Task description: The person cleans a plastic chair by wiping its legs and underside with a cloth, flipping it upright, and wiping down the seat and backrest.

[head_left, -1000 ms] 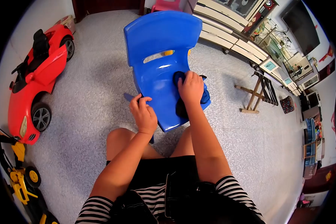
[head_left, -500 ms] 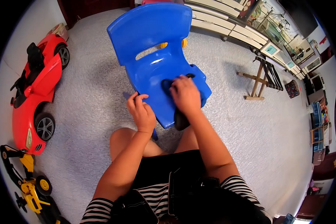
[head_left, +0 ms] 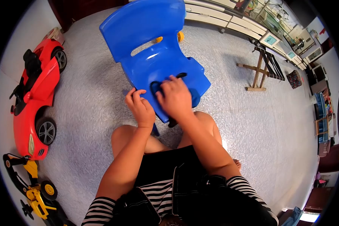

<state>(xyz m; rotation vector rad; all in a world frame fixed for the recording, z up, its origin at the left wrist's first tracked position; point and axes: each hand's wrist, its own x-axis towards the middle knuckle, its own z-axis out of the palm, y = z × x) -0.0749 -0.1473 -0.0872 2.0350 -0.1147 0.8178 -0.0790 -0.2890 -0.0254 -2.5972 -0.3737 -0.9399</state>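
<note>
A blue plastic chair (head_left: 147,30) stands in front of my knees, its backrest away from me. My right hand (head_left: 174,98) presses down on a dark cloth (head_left: 155,87) on the seat, the fingers bent over it. Parts of the cloth stick out past the fingertips and at the seat's near edge. My left hand (head_left: 140,108) rests at the seat's left edge, fingers curled and apart, with nothing seen in it.
A red toy car (head_left: 37,101) and a yellow-black toy digger (head_left: 35,196) stand at the left. At the right are a folding stool (head_left: 260,69) and a patterned bag (head_left: 294,79). White drawers (head_left: 211,17) line the back.
My right hand has moved left across the seat with the dark cloth under it. The chair sits further left and higher in view. My left hand has hardly moved on the edge.
</note>
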